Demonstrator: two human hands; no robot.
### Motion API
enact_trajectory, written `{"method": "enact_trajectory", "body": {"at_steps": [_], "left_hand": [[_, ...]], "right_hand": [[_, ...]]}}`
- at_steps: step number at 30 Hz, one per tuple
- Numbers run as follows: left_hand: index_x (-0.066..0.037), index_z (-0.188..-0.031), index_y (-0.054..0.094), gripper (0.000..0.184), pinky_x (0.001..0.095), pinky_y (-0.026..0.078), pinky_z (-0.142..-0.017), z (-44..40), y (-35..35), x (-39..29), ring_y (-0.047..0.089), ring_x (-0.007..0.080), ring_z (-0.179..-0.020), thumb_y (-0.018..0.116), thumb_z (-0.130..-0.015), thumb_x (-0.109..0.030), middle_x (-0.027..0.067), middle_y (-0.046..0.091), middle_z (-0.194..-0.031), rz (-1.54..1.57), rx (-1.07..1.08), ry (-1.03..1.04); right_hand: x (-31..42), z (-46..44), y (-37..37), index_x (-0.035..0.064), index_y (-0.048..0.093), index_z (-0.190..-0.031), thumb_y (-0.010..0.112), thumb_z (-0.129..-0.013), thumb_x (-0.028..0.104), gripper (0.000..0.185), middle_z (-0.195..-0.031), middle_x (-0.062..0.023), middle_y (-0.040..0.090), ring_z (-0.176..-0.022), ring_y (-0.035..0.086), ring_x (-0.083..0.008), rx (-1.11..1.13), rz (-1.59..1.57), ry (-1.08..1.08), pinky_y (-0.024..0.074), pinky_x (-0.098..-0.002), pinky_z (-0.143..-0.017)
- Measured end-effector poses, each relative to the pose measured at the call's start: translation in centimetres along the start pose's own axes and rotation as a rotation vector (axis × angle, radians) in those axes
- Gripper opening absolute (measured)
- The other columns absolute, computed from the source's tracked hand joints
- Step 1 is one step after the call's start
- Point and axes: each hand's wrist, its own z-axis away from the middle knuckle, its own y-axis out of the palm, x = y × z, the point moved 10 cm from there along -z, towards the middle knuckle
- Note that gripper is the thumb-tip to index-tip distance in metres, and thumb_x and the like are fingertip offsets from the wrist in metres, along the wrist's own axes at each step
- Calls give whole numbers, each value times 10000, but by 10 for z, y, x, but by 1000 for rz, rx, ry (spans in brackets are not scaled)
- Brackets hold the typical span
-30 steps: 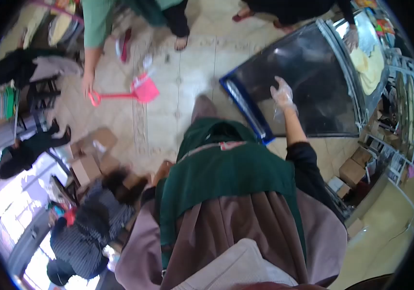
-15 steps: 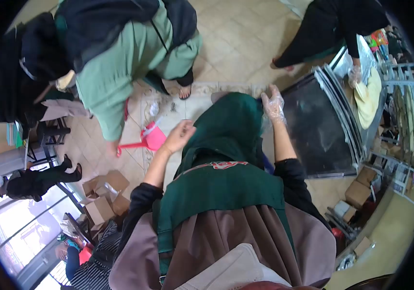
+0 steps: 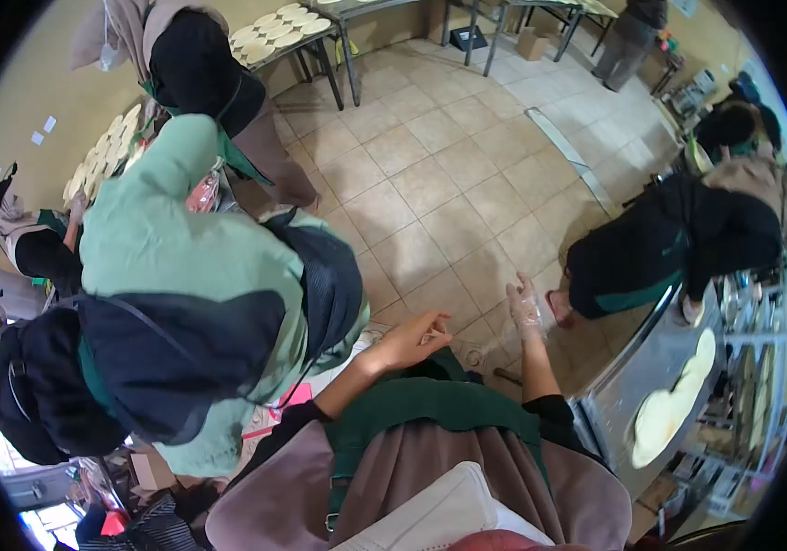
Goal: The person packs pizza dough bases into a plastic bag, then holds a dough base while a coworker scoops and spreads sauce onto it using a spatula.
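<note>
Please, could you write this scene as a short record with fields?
Left hand: bare, in front of the apron, nothing visibly held
Right hand: clear glove, fingers extended, nothing visibly held
Floor: pale tiles
At right: pale flat pieces on a grey surface
At left: bent person in light green
Upper left: pale rounds in rows

The floor (image 3: pixel 430 216) is made of big tan tiles. A brown box (image 3: pixel 531 44) sits on it at one o'clock. At eleven o'clock, a table (image 3: pixel 306 47) holds rows of flat, pale rounds (image 3: pixel 281 29). At four o'clock, a grey tray (image 3: pixel 623 397) has pale dough (image 3: pixel 658 427) lying on it.
</note>
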Motion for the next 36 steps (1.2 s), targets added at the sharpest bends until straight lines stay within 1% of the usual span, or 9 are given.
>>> {"method": "enact_trajectory", "body": {"at_steps": [5,8,14,16,18,22,25,28,36], "left_hand": [[-38,-1202,449,442,365,435,-846,-123,-69,-11,548,301,-977,605,-853,-260,173,555,-1025,-219,-207,37],[-58,-1223,419,481,393,403,-905,-156,-105,-33,513,320,-1044,621,-834,-257,174,504,-1129,-328,-350,51],[-49,-1221,423,499,372,425,-870,-230,-173,-18,530,290,-1009,640,-814,-239,150,523,-1090,-362,-531,16],[-46,-1203,445,470,352,435,-846,-258,-212,-15,542,257,-971,643,-812,-217,128,538,-1048,-204,-523,53],[-43,-1154,500,395,304,451,-787,-289,-251,-28,553,173,-869,650,-804,-145,74,565,-951,98,-520,201],[-30,-1117,528,355,308,447,-778,-326,-331,-107,553,160,-857,654,-798,-120,70,567,-957,296,-512,357],[3,-1013,579,265,283,453,-730,-337,-370,-198,554,147,-795,664,-789,-109,54,584,-875,294,-339,779],[11,-944,609,227,268,437,-656,-358,-407,-254,542,158,-729,661,-779,-136,62,580,-858,343,-94,1060],[-8,-887,637,223,284,409,-544,-504,-489,-260,527,186,-645,645,-787,-208,87,550,-798,418,2,1149]], "right_hand": [[113,-112,-23,27,397,-1314,551,-846,192,520,-1267,-215,469,-1142,493,-318,114,43,-205,405,-375,-942],[164,-155,6,17,374,-1325,534,-861,169,515,-1283,-195,461,-1173,468,-318,257,-80,-232,400,-384,-949],[240,-253,65,7,342,-1334,551,-862,185,546,-1289,-195,457,-1203,440,-336,439,-144,-372,392,-403,-956],[238,-300,78,11,348,-1329,577,-847,233,578,-1236,-239,489,-1153,479,-362,448,215,-489,412,-413,-932],[201,-359,81,12,393,-1302,603,-821,308,603,-1134,-271,541,-1064,530,-386,277,656,-817,438,-422,-882],[88,-442,40,-3,433,-1272,586,-770,375,647,-1023,-260,595,-990,548,-414,437,722,-365,436,-447,-875],[81,-455,12,3,442,-1265,576,-770,347,617,-1099,-257,572,-1035,542,-394,611,823,12,431,-447,-892],[76,-511,24,12,443,-1268,581,-767,353,622,-1105,-257,569,-1037,542,-392,652,860,56,433,-448,-891],[85,-734,80,36,446,-1279,594,-758,369,636,-1120,-257,562,-1041,542,-388,637,868,-118,436,-451,-887]]}}
